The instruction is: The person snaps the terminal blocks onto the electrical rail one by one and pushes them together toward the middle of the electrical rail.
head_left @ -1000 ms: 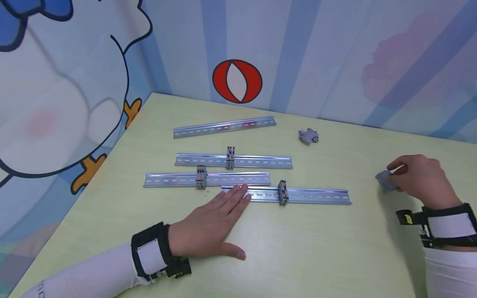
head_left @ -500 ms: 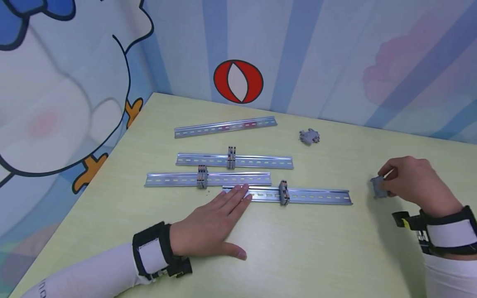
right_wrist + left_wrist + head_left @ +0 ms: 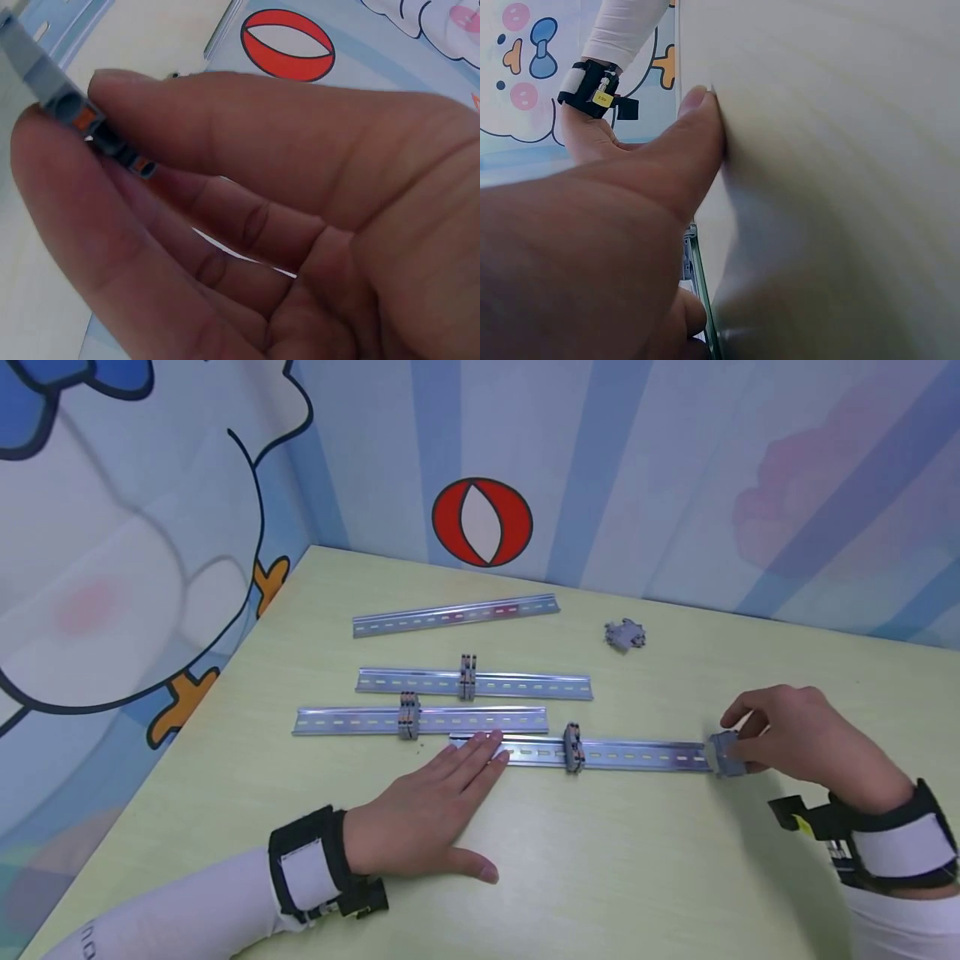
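My left hand (image 3: 420, 822) lies flat with straight fingers, its fingertips on the left end of the nearest slotted DIN rail (image 3: 645, 756). A small group of grey terminal blocks (image 3: 573, 748) stands clipped near the middle of that rail. At the rail's right end, my right hand (image 3: 806, 739) pinches a single grey terminal block (image 3: 724, 754) between thumb and fingers. In the right wrist view the pinched block's narrow edge (image 3: 71, 109) shows orange and dark openings. The left wrist view has the left thumb (image 3: 697, 127) close along the tabletop, with the rail partly hidden behind the hand.
Just behind lie a second DIN rail (image 3: 337, 722) and a third DIN rail (image 3: 532, 686), both carrying terminal blocks. A bare DIN rail (image 3: 420, 623) lies slanted farther back. One loose grey terminal block (image 3: 625, 634) rests near the cartoon-printed wall (image 3: 600, 468).
My right hand has moved left with the pinched terminal block, from the open tabletop up to the right end of the nearest rail. My left hand has stayed in place.
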`<state>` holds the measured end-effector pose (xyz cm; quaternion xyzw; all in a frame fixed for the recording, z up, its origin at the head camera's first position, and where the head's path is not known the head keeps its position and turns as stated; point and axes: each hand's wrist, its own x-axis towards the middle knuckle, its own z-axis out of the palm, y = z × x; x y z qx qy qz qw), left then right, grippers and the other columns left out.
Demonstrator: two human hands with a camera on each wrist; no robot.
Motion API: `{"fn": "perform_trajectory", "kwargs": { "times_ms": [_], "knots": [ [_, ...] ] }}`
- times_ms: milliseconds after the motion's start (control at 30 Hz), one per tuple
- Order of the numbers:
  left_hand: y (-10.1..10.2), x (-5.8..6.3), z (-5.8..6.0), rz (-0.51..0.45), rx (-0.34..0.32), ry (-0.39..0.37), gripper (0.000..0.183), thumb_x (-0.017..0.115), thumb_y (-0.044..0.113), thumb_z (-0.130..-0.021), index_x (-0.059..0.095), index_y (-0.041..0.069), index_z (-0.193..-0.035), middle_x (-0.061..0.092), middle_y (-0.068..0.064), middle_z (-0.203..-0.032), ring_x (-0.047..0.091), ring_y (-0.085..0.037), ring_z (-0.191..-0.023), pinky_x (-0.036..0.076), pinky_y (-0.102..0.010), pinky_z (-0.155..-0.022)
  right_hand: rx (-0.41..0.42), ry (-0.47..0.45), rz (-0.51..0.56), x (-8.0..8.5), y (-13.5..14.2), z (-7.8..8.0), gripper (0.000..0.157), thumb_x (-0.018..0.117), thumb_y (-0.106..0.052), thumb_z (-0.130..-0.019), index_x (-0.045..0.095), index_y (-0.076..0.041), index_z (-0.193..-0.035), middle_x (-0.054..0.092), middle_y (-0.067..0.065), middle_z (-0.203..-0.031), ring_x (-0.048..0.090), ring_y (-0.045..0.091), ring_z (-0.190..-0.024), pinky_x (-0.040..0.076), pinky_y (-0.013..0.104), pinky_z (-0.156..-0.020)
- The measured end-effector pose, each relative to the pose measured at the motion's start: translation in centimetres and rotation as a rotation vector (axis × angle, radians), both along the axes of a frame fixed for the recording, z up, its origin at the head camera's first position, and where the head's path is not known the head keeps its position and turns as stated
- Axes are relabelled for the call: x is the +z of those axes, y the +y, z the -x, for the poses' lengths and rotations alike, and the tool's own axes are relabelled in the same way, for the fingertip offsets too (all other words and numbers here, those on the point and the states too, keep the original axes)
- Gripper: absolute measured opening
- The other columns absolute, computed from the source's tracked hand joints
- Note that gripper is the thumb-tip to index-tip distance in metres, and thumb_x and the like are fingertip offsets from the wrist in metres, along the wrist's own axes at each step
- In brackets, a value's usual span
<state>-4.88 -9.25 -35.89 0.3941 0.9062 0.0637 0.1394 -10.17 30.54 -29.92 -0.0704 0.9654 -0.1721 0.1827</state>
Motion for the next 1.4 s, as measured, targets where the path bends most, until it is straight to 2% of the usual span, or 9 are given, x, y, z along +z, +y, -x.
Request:
{"fn": "perform_trajectory", "kwargs": {
  "times_ms": [267, 600, 1033, 1400],
  "knots": [
    [0.0, -0.1, 0.0, -0.001, 0.0, 0.001, 0.116, 0.056, 0.076, -0.078, 0.008, 0.008, -0.158, -0.005, -0.011, -0.167, -0.005, -0.025, -0.153, 0.013, -0.044, -0.124, 0.009, 0.002, 0.004, -0.5, -1.2, -0.1, 0.029, 0.072, -0.008, -0.081, 0.067, 0.006, -0.105, 0.076, 0.01, -0.081, 0.073, 0.013, -0.061, 0.053, 0.028, -0.056],
    [0.1, -0.2, -0.2, -0.004, -0.007, 0.008, 0.116, 0.057, 0.076, -0.078, 0.01, 0.007, -0.158, -0.003, -0.013, -0.167, -0.002, -0.026, -0.153, 0.014, -0.044, -0.124, -0.004, 0.092, -0.026, -1.1, -2.3, -0.4, 0.027, 0.072, -0.006, -0.08, 0.069, 0.008, -0.103, 0.075, 0.013, -0.079, 0.068, 0.012, -0.058, 0.05, 0.027, -0.051],
    [0.1, -0.2, 0.0, 0.004, -0.007, 0.007, 0.116, 0.055, 0.077, -0.077, 0.009, 0.007, -0.158, -0.004, -0.012, -0.167, -0.003, -0.026, -0.153, 0.014, -0.045, -0.124, 0.006, 0.192, -0.051, -1.4, -3.1, -0.4, 0.02, 0.073, 0.0, -0.078, 0.074, 0.01, -0.095, 0.075, 0.019, -0.079, 0.066, 0.014, -0.056, 0.054, 0.031, -0.05],
    [0.1, -0.3, 0.1, 0.005, -0.006, 0.02, 0.117, 0.054, 0.078, -0.077, 0.007, 0.007, -0.158, -0.005, -0.012, -0.167, -0.005, -0.025, -0.153, 0.012, -0.044, -0.124, 0.027, 0.28, -0.096, -1.3, -3.7, -0.5, 0.015, 0.069, 0.003, -0.077, 0.076, 0.009, -0.089, 0.074, 0.02, -0.078, 0.058, 0.018, -0.056, 0.048, 0.03, -0.05]
  ]
}}
